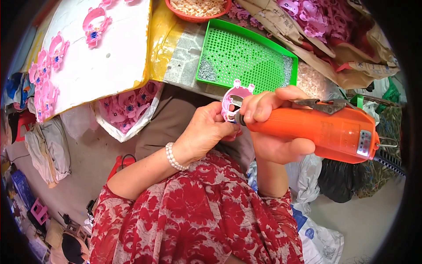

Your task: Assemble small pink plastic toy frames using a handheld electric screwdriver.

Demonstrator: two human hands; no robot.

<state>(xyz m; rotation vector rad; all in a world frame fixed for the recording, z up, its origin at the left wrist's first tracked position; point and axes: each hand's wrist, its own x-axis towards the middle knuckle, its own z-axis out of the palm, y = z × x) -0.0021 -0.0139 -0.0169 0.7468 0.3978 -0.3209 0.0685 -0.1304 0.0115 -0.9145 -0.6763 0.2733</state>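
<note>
In my right hand [272, 119] is an orange electric screwdriver [321, 130], lying sideways with its black nose pointing left. Fingers of my left hand [204, 130] are closed on a pink plastic ring-shaped part [233, 94] with small ear-like knobs on top. The screwdriver's nose meets the lower side of that part; the bit's tip and any screw there are hidden by my fingers. Just beyond the part lies a green perforated tray [246, 53], with heaps of small silvery pieces [206, 70] in its corners.
On the left, a white board [114, 75] carries several similar pink parts [94, 26]. More fill a white-rimmed bag [129, 108] below it and a brown paper sack [316, 22] at upper right. An orange bowl [198, 17] of pale pieces stands at the back. A cable [391, 163] trails from the screwdriver.
</note>
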